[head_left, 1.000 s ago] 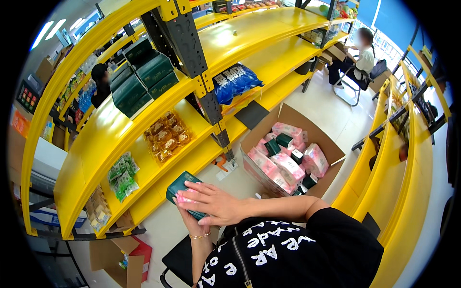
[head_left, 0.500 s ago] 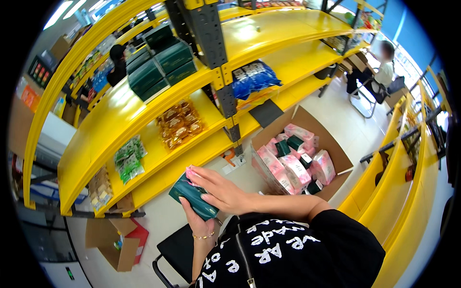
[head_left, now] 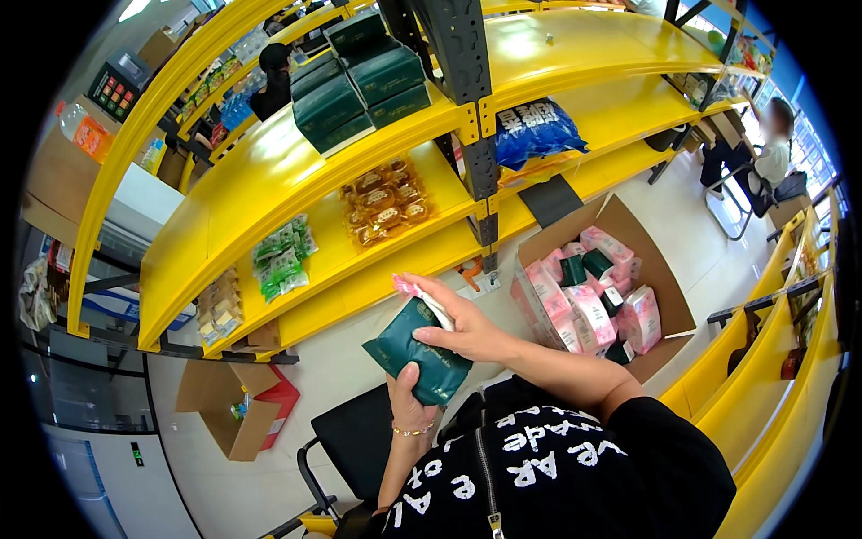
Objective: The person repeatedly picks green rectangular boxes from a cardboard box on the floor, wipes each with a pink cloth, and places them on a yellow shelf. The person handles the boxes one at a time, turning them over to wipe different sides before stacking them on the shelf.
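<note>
In front of my chest both hands hold a dark green soft tissue pack (head_left: 417, 346), tilted. My left hand (head_left: 409, 395), with a bracelet at the wrist, grips its lower left part, thumb on the front. My right hand (head_left: 471, 328) clasps the upper right side, thumb across the front and fingers along the back edge. A strip of pink-and-white packaging (head_left: 409, 287) shows behind the green pack, under my right fingers; most of it is hidden. To the right stands an open cardboard box (head_left: 660, 296) holding pink-and-white packs (head_left: 593, 319) and several small dark green packs (head_left: 597, 263).
A yellow shelf rack (head_left: 224, 198) stands ahead, bearing stacked green packs (head_left: 332, 103), brown packaged food (head_left: 386, 202), green bags (head_left: 285, 260) and a blue bag (head_left: 539, 135). Below are a black chair (head_left: 355, 440) and an open carton (head_left: 224, 404). A person (head_left: 772, 162) sits far right.
The view has swung, so the shelves and box appear shifted right. Between my hands the green pack has turned, showing more of its broad face. Both hands still hold it.
</note>
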### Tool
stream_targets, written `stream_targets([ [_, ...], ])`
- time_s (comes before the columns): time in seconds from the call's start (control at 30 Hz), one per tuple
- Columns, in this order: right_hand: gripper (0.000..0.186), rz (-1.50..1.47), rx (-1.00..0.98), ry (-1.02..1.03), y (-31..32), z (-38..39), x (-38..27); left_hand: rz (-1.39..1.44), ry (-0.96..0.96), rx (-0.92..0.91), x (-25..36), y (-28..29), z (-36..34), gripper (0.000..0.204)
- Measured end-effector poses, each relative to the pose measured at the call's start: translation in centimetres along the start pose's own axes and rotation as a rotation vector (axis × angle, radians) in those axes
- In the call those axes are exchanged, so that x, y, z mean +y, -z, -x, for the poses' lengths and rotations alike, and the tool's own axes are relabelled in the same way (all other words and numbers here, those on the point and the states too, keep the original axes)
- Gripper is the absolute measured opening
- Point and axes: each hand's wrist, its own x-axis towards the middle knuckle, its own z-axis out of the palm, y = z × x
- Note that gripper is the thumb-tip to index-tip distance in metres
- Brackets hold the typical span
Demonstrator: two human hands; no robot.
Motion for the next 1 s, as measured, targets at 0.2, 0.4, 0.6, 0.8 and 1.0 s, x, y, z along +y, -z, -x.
stream_targets([
  [0.2,0.071,-0.406,0.064,-0.242,-1.2,3.6,1.3,-0.280,-0.274,-0.053,0.2,0.9,-0.4,0.075],
  [0.4,0.074,-0.006,0.266,-0.025,-0.8,3.5,-0.2,-0.661,-0.543,0.003,1.4,-1.5,-1.3,0.060],
  [0.6,0.080,0.738,0.077,0.337,-2.3,3.8,-1.1,-0.583,-0.493,0.140,0.1,-0.3,-1.3,0.060],
  [0.8,0.078,0.697,-0.012,0.341,-2.3,2.3,-2.7,-0.606,-0.508,0.118,1.1,-0.9,-1.1,0.056],
  [1.0,0.071,0.059,-0.101,0.118,-1.2,0.4,-2.7,-0.182,-0.172,0.077,0.3,-0.7,0.1,0.060],
])
